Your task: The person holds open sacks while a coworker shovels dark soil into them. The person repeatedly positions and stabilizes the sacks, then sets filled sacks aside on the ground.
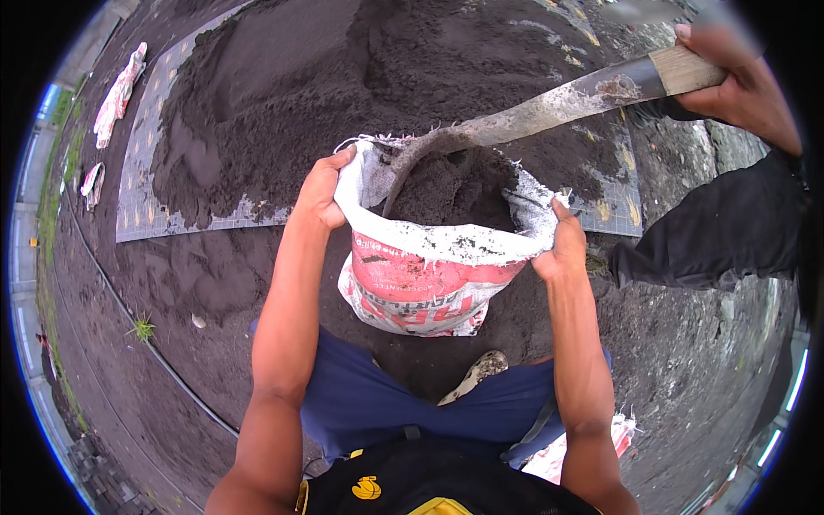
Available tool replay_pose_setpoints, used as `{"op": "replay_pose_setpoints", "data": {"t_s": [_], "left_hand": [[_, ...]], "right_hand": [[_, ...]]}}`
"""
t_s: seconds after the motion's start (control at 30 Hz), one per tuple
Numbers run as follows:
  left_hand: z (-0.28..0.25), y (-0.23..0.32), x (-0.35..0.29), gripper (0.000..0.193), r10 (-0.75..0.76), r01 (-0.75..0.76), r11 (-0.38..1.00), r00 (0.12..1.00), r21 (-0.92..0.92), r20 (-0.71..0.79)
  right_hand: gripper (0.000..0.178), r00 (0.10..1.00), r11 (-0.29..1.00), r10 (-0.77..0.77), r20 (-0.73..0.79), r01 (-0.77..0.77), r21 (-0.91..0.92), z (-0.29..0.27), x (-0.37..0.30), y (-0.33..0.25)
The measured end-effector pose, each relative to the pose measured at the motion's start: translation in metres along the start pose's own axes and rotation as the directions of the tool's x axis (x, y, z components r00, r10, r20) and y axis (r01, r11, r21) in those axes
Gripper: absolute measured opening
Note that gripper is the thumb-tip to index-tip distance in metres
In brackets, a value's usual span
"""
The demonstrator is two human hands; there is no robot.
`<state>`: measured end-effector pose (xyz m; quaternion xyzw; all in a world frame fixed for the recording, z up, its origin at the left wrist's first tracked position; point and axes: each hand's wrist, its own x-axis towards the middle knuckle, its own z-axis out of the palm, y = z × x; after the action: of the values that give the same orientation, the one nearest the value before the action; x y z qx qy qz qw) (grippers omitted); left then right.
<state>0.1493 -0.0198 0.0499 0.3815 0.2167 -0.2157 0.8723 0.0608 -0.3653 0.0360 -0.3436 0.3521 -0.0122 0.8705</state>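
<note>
To your left, a crumpled red-and-white bag (118,94) lies on the ground (206,369) near a smaller crumpled scrap (93,184). A thin grey hose (163,359) runs past a grass tuft (142,328); you also have a small pale stone (198,321) lying nearby, right of the tuft.

One view — head cam, wide fisheye, left unit of the side-by-side pair. Looks steeply down and slightly forward over the wearer's black shirt (455,472), upright, not mirrored. Forearms (296,292) enter from the near edge. Range is short: sack (429,275) sits mid-view, dark heap (283,94) on the far side. Coverage is wide — co-worker's leg (712,227) runs into the right rim, straight edges bend, black surround.
</note>
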Motion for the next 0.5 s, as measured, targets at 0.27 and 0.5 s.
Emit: {"op": "replay_pose_setpoints", "data": {"t_s": [0.27,0.5], "left_hand": [[-0.009,-0.003,0.011,0.033,-0.027,0.026,1.000,0.999,0.013,0.021],[-0.018,-0.005,0.016,0.033,-0.012,0.010,1.000,0.995,0.021,0.098]], "right_hand": [[0.028,1.000,1.000,0.010,0.023,-0.009,-0.011,0.000,0.001,0.000],[0.027,1.000,1.000,0.020,0.019,-0.020,0.005,0.002,0.002,0.000]]}}
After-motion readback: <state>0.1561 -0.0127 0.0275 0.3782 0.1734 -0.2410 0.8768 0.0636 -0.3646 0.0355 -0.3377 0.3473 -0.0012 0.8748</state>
